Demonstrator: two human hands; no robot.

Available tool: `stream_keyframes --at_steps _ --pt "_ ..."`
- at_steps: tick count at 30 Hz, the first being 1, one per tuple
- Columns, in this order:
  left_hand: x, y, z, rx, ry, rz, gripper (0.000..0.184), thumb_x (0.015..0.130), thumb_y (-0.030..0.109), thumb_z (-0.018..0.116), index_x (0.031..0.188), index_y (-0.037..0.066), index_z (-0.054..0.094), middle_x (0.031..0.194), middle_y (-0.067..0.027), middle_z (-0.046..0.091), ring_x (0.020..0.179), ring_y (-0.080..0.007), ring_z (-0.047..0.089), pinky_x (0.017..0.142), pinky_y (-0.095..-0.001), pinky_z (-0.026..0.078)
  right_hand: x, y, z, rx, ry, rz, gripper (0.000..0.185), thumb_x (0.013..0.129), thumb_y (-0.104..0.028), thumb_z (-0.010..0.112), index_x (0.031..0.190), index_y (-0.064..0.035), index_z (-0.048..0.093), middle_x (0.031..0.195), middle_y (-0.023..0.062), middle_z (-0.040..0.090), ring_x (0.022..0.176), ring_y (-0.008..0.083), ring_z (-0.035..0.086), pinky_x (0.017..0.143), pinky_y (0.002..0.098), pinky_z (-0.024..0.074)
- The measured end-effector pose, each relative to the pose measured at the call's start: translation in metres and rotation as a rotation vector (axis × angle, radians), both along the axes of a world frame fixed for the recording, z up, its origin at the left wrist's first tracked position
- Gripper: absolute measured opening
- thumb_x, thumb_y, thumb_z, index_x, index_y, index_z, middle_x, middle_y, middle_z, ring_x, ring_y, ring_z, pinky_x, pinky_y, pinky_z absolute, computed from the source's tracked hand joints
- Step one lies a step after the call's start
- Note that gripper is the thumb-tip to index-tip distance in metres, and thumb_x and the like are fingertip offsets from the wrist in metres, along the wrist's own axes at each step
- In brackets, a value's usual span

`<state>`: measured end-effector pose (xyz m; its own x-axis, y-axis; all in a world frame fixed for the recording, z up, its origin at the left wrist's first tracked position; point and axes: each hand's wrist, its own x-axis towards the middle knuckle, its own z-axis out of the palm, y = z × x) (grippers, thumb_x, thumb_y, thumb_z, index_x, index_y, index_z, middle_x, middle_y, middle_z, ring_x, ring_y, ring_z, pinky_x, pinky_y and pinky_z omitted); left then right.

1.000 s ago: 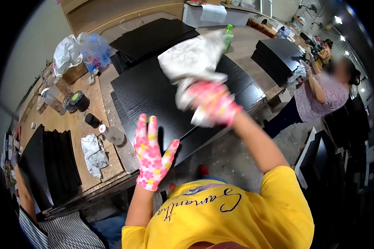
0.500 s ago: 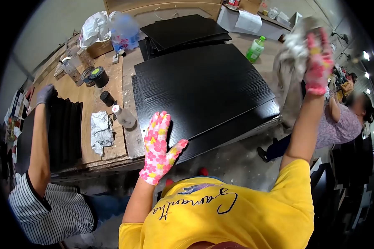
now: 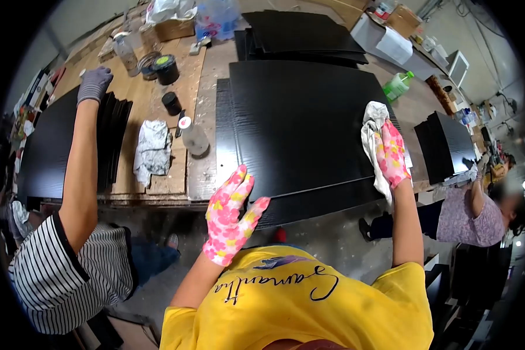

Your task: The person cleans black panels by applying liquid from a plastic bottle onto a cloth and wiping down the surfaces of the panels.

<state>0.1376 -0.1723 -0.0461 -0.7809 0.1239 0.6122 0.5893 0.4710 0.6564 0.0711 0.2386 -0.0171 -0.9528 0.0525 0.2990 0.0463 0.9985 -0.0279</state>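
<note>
A large black panel [image 3: 309,122] lies on top of other dark panels on the workbench in front of me. My left hand [image 3: 230,216], in a pink flowered glove, is at the panel's near left corner, fingers stretched and thumb apart, holding nothing. At the panel's right edge, my right hand [image 3: 392,153], gloved the same way, is on a white cloth [image 3: 372,137] that hangs partly over the near edge. Its fingers lie together against the cloth.
Behind are more stacked black panels [image 3: 303,35] and a green bottle [image 3: 398,86]. To the left stand a clear bottle [image 3: 193,137], a black jar [image 3: 165,70] and a crumpled cloth [image 3: 153,153]. A co-worker's gloved hand [image 3: 94,84] is over panels at far left; another person [image 3: 469,213] stands right.
My right hand swept the cloth off to the right, raised, and has come down with it on the panel's right edge. My left hand stays near the corner. The left co-worker's arm reaches further forward.
</note>
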Motion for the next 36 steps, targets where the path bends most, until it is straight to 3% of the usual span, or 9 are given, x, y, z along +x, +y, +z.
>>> stream_keyframes --at_steps 3,9,12,16,18,21,32,34,36 --pt "-0.001 -0.005 -0.007 0.016 0.041 0.003 0.049 0.071 0.011 0.085 0.115 0.004 0.067 0.128 -0.0182 0.062 0.113 -0.0305 0.063 0.094 -0.0365 0.050 -0.013 -0.100 0.031 -0.390 -0.202 0.193 0.048 0.097 -0.029 0.048 0.136 -0.0017 0.047 0.138 0.0213 0.048 0.131 0.0381 0.044 0.112 0.0413 0.0321" --pt "0.002 -0.009 -0.017 -0.038 0.204 0.085 0.043 0.066 0.011 0.087 0.106 0.008 0.071 0.107 -0.0118 0.068 0.094 -0.0265 0.067 0.077 -0.0341 0.053 -0.013 -0.239 0.015 -0.018 -0.020 0.767 0.057 0.091 -0.032 0.054 0.139 -0.0031 0.046 0.143 0.0239 0.043 0.136 0.0394 0.036 0.116 0.0447 0.0242" --pt "-0.004 -0.010 -0.007 0.011 0.264 0.019 0.040 0.066 0.006 0.085 0.103 0.008 0.069 0.100 -0.0087 0.066 0.089 -0.0272 0.065 0.072 -0.0370 0.051 -0.040 -0.122 0.007 -0.062 0.185 0.403 0.041 0.084 -0.021 0.057 0.123 -0.0067 0.058 0.115 0.0196 0.060 0.105 0.0374 0.056 0.095 0.0472 0.0435" --pt "-0.007 -0.016 -0.010 0.051 0.194 -0.019 0.038 0.068 0.008 0.084 0.103 0.008 0.069 0.097 -0.0063 0.066 0.089 -0.0262 0.063 0.078 -0.0376 0.047 -0.048 0.008 -0.006 0.285 0.108 -0.397 0.039 0.089 -0.018 0.052 0.126 -0.0059 0.058 0.121 0.0210 0.062 0.116 0.0369 0.057 0.100 0.0439 0.0448" --pt "-0.007 -0.021 -0.011 0.028 0.125 -0.090 0.057 0.070 0.018 0.085 0.121 0.007 0.061 0.117 -0.0131 0.062 0.107 -0.0309 0.058 0.090 -0.0420 0.045 -0.042 -0.105 0.028 -0.342 -0.121 -0.138 0.035 0.092 -0.019 0.048 0.121 -0.0031 0.059 0.108 0.0187 0.065 0.098 0.0356 0.062 0.091 0.0434 0.0492" --pt "-0.017 -0.021 -0.013 0.010 0.231 0.126 0.096 0.072 0.042 0.080 0.148 0.006 0.032 0.150 -0.0280 0.027 0.134 -0.0467 0.034 0.107 -0.0550 0.031 -0.008 -0.250 0.015 -0.068 0.066 0.619 0.037 0.091 -0.024 0.052 0.123 -0.0054 0.057 0.125 0.0184 0.056 0.117 0.0367 0.050 0.103 0.0455 0.0377" --pt "-0.025 -0.022 0.008 -0.153 0.164 -0.385 0.033 0.082 0.019 0.073 0.112 0.008 0.066 0.128 -0.0105 0.059 0.127 -0.0306 0.051 0.105 -0.0476 0.040 -0.072 -0.105 0.007 0.095 0.276 0.340 0.036 0.089 -0.012 0.057 0.124 -0.0068 0.058 0.130 0.0161 0.056 0.121 0.0328 0.052 0.105 0.0391 0.0411" --pt "-0.022 -0.015 0.009 -0.149 0.195 -0.297 0.030 0.080 0.019 0.075 0.107 0.009 0.068 0.123 -0.0087 0.063 0.123 -0.0288 0.054 0.102 -0.0459 0.042 -0.081 -0.145 0.034 -0.676 -0.011 0.471 0.035 0.092 -0.014 0.054 0.126 -0.0073 0.057 0.122 0.0097 0.059 0.112 0.0240 0.058 0.101 0.0337 0.0430" --pt "-0.012 -0.009 0.009 -0.197 0.163 -0.162 0.030 0.077 0.016 0.077 0.105 0.008 0.069 0.120 -0.0073 0.064 0.118 -0.0278 0.057 0.098 -0.0446 0.045 -0.087 -0.165 0.011 -0.732 -0.084 0.636 0.032 0.094 -0.015 0.051 0.125 -0.0070 0.057 0.115 0.0035 0.061 0.103 0.0161 0.060 0.097 0.0311 0.0447"
